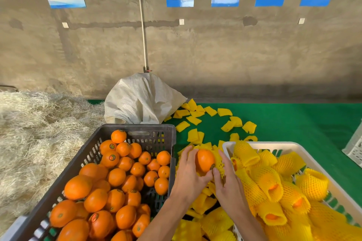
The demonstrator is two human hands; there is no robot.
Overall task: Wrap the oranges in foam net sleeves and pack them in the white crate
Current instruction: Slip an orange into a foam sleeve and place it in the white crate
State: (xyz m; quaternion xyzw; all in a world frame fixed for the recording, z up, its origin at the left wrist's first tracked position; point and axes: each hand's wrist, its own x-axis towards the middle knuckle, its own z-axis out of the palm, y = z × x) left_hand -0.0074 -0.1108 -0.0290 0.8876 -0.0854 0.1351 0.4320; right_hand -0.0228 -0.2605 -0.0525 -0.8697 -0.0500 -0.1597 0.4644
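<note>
Left hand (189, 176) grips orange (204, 160), right hand (228, 180) pinches sleeve (219, 162) half over it; white crate (260, 145) just right, nearer right hand.

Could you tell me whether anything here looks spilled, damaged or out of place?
Only the loose foam net sleeves: they lie scattered flat over the green mat beyond the white crate, not stacked. That looks like working stock. The orange held between the left hand and right hand looks sound.
</note>
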